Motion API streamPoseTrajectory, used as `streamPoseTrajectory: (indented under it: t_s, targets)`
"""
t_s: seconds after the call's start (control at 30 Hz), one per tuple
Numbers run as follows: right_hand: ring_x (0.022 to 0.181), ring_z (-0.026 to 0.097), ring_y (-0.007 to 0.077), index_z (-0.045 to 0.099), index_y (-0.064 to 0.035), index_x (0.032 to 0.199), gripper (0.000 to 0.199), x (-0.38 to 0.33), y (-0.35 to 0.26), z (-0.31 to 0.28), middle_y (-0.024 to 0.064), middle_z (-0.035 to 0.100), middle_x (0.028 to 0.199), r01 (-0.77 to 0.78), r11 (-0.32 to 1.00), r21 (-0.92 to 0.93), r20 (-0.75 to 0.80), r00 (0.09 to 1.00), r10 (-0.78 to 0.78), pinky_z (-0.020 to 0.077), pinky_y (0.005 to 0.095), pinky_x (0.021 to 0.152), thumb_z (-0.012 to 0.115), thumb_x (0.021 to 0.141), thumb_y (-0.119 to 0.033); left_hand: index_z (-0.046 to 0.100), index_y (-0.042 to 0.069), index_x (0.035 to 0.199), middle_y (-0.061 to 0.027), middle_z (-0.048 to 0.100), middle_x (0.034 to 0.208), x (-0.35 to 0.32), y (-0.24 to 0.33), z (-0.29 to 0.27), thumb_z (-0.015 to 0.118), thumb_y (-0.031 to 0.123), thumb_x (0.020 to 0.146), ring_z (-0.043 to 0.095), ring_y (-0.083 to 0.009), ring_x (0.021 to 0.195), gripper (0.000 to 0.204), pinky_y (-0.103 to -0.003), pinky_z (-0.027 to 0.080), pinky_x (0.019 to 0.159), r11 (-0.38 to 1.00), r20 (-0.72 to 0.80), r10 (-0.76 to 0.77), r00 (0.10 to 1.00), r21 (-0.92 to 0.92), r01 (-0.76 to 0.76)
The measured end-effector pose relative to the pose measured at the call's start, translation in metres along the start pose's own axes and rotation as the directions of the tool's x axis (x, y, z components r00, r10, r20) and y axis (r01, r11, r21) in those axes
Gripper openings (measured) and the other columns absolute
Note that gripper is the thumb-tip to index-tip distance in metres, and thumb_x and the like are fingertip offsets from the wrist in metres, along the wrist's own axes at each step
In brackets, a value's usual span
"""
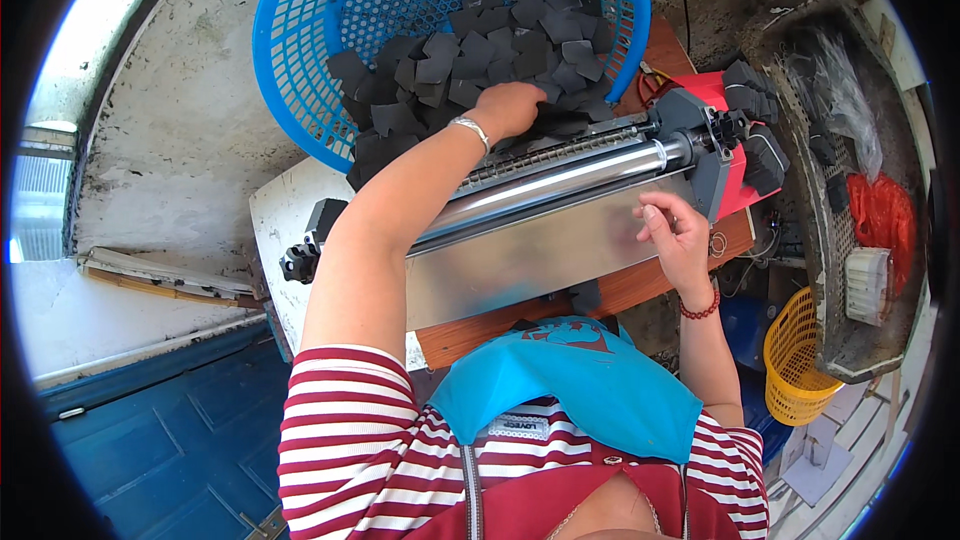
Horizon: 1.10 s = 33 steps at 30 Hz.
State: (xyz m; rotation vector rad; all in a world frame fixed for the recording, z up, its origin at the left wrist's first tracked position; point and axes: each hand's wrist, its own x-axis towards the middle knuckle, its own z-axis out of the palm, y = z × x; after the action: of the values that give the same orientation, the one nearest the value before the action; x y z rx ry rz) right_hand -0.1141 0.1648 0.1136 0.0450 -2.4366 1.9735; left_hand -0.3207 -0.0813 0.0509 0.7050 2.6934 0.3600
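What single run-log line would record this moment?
left hand: reaching among dark pieces in blue basket | right hand: fingertips on metal plate of roller machine | grip: cannot tell

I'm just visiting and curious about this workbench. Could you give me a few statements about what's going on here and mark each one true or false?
1. The round blue plastic basket holds dark grey flat foam pieces. True.
2. The left hand reaches into those pieces at the basket's near edge. True.
3. The right hand grips a pair of scissors. False: it rests on the sloping metal plate of the roller machine and holds no tool.
4. The small basket at the right is green. False: the small plastic basket is yellow.
5. A silver bracelet sits on the left wrist. True.
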Motion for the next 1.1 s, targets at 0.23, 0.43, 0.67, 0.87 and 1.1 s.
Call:
streamPoseTrajectory:
  t_s: [0.23,0.43,0.67,0.87,1.1]
  targets:
    - [0.062,0.057,0.0042,0.063,0.0007,0.107,0.02,-0.018,0.022,-0.007,0.0068,0.067,0.087,-0.144,0.979,0.143,-0.026,0.988,0.149,0.0452,0.0185,0.055,0.058,0.093,-0.012,0.059,0.004,0.121,-0.0174,0.066,0.088,-0.007,-0.049,-0.062,0.05,0.013,0.088,0.067,-0.0282,0.066,0.035,-0.036,0.054,0.048,0.848,-0.124,-0.173,0.977,-0.524,0.083]
    - [0.061,0.057,0.0047,0.064,0.0005,0.106,0.019,-0.023,0.029,-0.009,0.0057,0.067,0.086,-0.16,0.974,0.162,-0.035,0.985,0.167,0.0436,0.0181,0.053,0.058,0.094,-0.013,0.063,0.0,0.11,-0.002,0.063,0.086,-0.019,-0.089,-0.114,0.054,0.011,0.091,0.056,-0.0093,0.076,0.024,-0.026,0.045,0.069,0.714,-0.223,-0.38,0.898,-0.688,0.131]
    - [0.061,0.058,0.005,0.064,0.0001,0.106,0.018,-0.027,0.031,-0.011,0.0053,0.067,0.085,-0.181,0.969,0.17,-0.056,0.98,0.193,0.0432,0.018,0.054,0.057,0.094,-0.012,0.049,0.001,0.132,-0.0103,0.063,0.101,-0.053,-0.122,-0.148,0.053,0.017,0.091,0.065,-0.0242,0.084,0.044,-0.04,0.059,0.059,0.494,-0.174,-0.676,0.716,-0.829,0.264]
    - [0.061,0.058,0.0051,0.064,0.0,0.106,0.018,-0.034,0.026,-0.009,0.0054,0.067,0.085,-0.169,0.972,0.162,-0.053,0.982,0.179,0.0433,0.0182,0.054,0.057,0.093,-0.011,0.039,-0.001,0.14,-0.0154,0.065,0.106,-0.077,-0.15,-0.152,0.057,0.024,0.088,0.067,-0.0243,0.078,0.061,-0.036,0.056,0.055,0.612,-0.262,-0.755,0.601,-0.61,0.504]
    - [0.061,0.057,0.0066,0.063,0.002,0.107,0.019,-0.052,0.022,-0.01,0.0073,0.067,0.085,-0.127,0.987,0.1,-0.047,0.99,0.132,0.0472,0.02,0.057,0.056,0.093,-0.009,0.059,0.004,0.112,-0.0163,0.065,0.106,-0.091,-0.129,-0.156,0.063,0.027,0.084,0.067,-0.0307,0.093,0.036,-0.043,0.054,0.072,0.665,-0.526,-0.548,0.65,0.196,0.72]
